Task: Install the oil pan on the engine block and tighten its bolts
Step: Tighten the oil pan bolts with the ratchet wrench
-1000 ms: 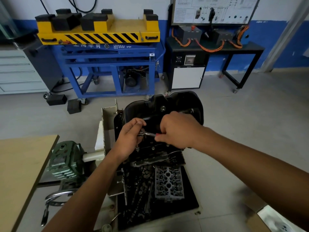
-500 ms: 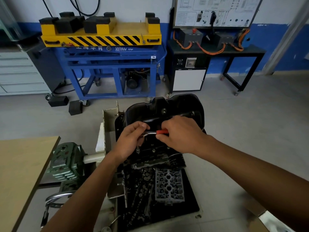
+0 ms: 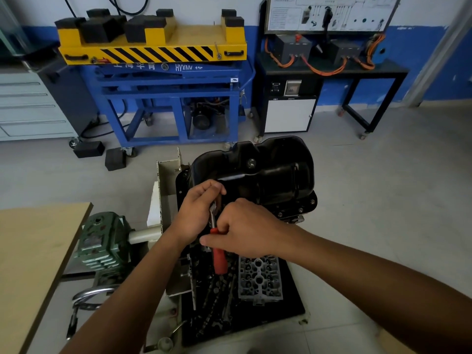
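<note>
glossy black stamped-metal oil pan [image 3: 265,172] sits center frame on the engine block. left hand [image 3: 196,213] fingers curl round the head of the red-handled ratchet wrench [image 3: 219,254]; right hand [image 3: 245,229] grips its handle.

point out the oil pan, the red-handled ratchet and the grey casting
oil pan [image 3: 278,175], head view, its glossy black side
red-handled ratchet [image 3: 220,261], head view, on the red grip
grey casting [image 3: 259,277], head view, on its top face

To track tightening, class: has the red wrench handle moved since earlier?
Yes. The wrench handle swung from alongside the oil pan to pointing away from it, downward in view.
</note>
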{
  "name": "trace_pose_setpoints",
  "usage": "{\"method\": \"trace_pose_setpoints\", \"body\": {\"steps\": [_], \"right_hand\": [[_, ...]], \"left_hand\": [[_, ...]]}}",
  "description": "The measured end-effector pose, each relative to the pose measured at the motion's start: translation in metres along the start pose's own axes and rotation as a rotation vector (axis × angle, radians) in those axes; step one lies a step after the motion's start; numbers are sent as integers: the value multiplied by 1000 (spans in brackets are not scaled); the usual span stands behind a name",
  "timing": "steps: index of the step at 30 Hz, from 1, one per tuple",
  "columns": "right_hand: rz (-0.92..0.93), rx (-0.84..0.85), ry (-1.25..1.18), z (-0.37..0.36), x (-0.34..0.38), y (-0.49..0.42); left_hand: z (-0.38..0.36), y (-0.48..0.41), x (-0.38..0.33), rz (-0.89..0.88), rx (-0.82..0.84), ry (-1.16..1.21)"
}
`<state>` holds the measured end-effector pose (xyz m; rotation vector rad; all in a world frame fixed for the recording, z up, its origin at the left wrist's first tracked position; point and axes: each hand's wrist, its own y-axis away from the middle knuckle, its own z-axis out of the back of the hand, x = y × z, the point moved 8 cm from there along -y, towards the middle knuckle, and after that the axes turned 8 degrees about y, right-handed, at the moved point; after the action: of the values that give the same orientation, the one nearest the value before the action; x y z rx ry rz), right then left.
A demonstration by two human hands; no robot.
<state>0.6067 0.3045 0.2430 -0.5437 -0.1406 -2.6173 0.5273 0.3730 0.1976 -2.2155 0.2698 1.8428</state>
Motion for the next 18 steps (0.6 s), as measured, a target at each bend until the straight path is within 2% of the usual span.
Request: {"method": "trace_pose_setpoints", "body": {"steps": [3,7,12,18], "right_hand": [[-9,49,27,6,-8,1],[-58,70,179,24,-26,4],[-115,-12,388,55,-45,0],[-78,-93,498,60,-48,-11]], "left_hand": [[-1,1,0,-4,14,3],[-3,1,2,25,51,-4],[-4,1,4,56,80,37],[-7,1,7,69,143,58]]}}
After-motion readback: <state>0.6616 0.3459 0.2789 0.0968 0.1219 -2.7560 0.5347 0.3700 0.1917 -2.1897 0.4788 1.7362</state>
